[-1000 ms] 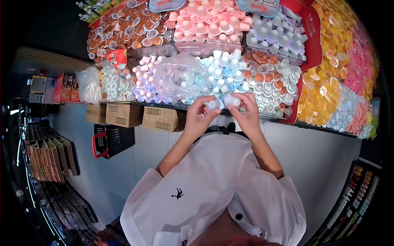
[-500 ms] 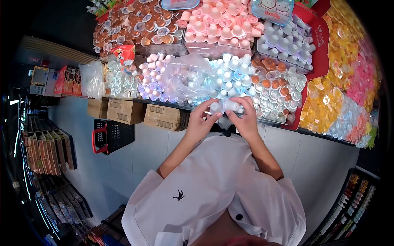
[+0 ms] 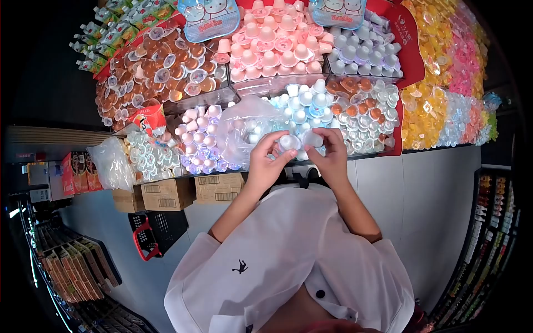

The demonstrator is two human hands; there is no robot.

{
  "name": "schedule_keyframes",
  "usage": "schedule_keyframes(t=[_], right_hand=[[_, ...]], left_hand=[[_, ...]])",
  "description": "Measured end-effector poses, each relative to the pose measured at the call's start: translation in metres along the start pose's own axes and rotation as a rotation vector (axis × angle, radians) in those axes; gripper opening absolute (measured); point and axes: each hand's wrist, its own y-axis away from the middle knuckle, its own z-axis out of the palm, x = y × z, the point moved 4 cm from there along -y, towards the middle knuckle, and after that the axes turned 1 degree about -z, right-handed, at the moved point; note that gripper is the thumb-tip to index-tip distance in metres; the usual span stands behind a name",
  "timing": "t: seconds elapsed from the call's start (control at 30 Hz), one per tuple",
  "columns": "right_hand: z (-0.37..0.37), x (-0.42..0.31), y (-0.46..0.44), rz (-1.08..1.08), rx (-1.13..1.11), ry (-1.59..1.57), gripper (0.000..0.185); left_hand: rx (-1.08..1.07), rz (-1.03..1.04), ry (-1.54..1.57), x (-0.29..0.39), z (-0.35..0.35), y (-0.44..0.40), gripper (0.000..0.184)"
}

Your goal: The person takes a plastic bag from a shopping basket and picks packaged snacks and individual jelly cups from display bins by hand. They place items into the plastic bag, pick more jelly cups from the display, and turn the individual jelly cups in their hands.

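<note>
My left hand (image 3: pixel 266 159) is closed on a pale, translucent jelly cup (image 3: pixel 288 143), thumb and fingers around its sides. Close beside it, my right hand (image 3: pixel 334 157) grips a second whitish jelly cup (image 3: pixel 312 139). The two cups are side by side in front of my chest, nearly touching. Just beyond them lies a heap of blue-and-white jelly cups (image 3: pixel 302 105) in a display bin. A clear plastic bag (image 3: pixel 233 133) rests on the bins to the left of my left hand.
Bins of pink cups (image 3: pixel 277 47), brown cups (image 3: pixel 161 61) and lilac cups (image 3: pixel 363 53) stand farther back. Yellow packs (image 3: pixel 425 105) are piled at right. Cardboard boxes (image 3: pixel 166 194) sit under the counter's left part, near a black basket (image 3: pixel 166 225) on the floor.
The view has shifted, so the bins sit lower at left and more of the back row shows. Both hands still hold the jelly cups, which now sit slightly farther apart.
</note>
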Motion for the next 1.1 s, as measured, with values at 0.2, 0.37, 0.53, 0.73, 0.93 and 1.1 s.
schedule_keyframes(t=[0.2, 0.37, 0.53, 0.73, 0.93, 1.1], right_hand=[[-0.008, -0.006, -0.003, -0.005, 0.140, 0.122, 0.046], [-0.024, -0.010, -0.013, 0.002, 0.203, 0.050, 0.046], [-0.051, -0.007, -0.025, -0.024, 0.230, 0.048, 0.046], [-0.096, -0.001, -0.053, -0.053, 0.233, 0.008, 0.046], [-0.155, 0.003, -0.094, -0.102, 0.225, 0.156, 0.042], [-0.202, 0.010, -0.139, -0.123, 0.242, 0.147, 0.042]], left_hand=[[-0.091, 0.125, -0.145, 0.023, 0.002, -0.027, 0.051], [-0.101, 0.282, -0.241, 0.044, 0.017, -0.044, 0.051], [-0.055, 0.391, -0.361, 0.054, 0.040, -0.057, 0.052], [-0.019, 0.383, -0.380, 0.068, 0.083, -0.082, 0.052], [0.012, 0.401, -0.385, 0.083, 0.137, -0.114, 0.047], [0.038, 0.427, -0.456, 0.094, 0.175, -0.148, 0.045]])
